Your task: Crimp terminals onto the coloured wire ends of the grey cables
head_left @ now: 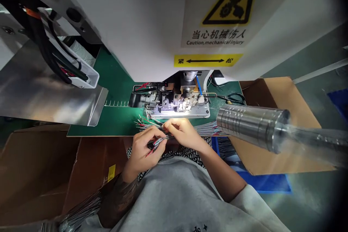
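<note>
My left hand (146, 148) is closed around a few grey cables (157, 141) whose stripped ends show red and other coloured wires. Beside it, my right hand (183, 132) has thumb and forefinger pinched together at the same cables, its fingertips close to the left ones. Under and behind both hands, a bundle of grey cables (208, 129) lies along the front edge of the green table (114, 127). Just beyond the hands stands the lit crimping press (176, 101), with a strip of metal terminals (116, 103) running into it from the left.
A shiny metal cylinder (252, 127) juts in at right, near the table. Black-handled scissors (235, 98) lie behind it. Cardboard boxes (282, 145) (40, 166) flank the table. The white machine housing (152, 25) hangs overhead, and a metal guard (54, 87) is at left.
</note>
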Motion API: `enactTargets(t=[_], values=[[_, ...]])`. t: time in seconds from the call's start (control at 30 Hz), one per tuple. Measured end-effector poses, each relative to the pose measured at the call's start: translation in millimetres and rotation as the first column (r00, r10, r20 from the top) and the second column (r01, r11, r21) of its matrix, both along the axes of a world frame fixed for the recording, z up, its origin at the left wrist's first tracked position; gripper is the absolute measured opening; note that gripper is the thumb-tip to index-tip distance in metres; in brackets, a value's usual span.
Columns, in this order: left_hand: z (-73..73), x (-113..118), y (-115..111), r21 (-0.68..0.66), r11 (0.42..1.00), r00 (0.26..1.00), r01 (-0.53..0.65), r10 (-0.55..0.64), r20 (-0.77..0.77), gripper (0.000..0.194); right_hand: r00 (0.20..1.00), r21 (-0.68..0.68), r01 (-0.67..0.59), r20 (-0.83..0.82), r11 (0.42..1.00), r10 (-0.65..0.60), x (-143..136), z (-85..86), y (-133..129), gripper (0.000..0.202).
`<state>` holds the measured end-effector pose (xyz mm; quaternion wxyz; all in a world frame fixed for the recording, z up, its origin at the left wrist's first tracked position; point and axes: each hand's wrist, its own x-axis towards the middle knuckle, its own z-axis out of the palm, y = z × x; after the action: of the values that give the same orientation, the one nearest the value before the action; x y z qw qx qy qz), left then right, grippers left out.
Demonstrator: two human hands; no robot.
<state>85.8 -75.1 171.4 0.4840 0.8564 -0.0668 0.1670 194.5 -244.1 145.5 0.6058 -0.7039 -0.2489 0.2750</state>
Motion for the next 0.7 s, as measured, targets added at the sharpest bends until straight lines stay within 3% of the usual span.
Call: enactTargets(t=[0.1, 0.17, 0.23, 0.33, 0.47, 0.53, 0.7], values=[[-7.1, 3.3, -0.8, -0.112, 0.994, 1.000, -0.012, 0.012, 0.002, 0.009, 0.998, -0.067, -0.047, 0.036, 0.997, 0.049, 3.6, -2.9, -7.7, 0.040], [-11.8, 6.6, -3.4, -0.213, 0.976, 0.999, -0.036, 0.034, -0.014, 0.012, 1.000, -0.042, 0.011, 0.013, 0.999, -0.010, 4.5, -0.9, -14.9, 0.037], [-14.0, 11.5, -7.6, -0.257, 0.964, 0.997, -0.072, 0.073, -0.006, 0.017, 0.989, -0.012, 0.144, -0.017, 0.989, -0.145, 4.2, 2.9, -21.8, 0.030], [-9.9, 22.2, -14.8, -0.175, 0.977, 0.989, -0.121, 0.135, 0.067, 0.010, 0.948, 0.023, 0.318, -0.004, 0.948, -0.318, 1.9, 11.9, -28.4, 0.025], [2.8, 35.9, -21.6, -0.049, 0.996, 0.987, -0.072, 0.078, 0.142, 0.022, 0.957, 0.106, 0.227, 0.158, 0.968, -0.241, -1.1, 30.2, -28.5, 0.043], [7.1, 38.9, -23.9, -0.014, 0.999, 0.989, -0.040, 0.041, 0.138, 0.021, 0.937, 0.140, 0.241, 0.225, 0.960, -0.268, -1.6, 36.5, -27.1, 0.044], [5.7, 37.7, -29.8, -0.151, 0.982, 0.989, -0.111, 0.125, 0.084, 0.012, 0.891, 0.228, 0.405, 0.118, 0.886, -0.438, -2.6, 28.7, -27.2, 0.019]])
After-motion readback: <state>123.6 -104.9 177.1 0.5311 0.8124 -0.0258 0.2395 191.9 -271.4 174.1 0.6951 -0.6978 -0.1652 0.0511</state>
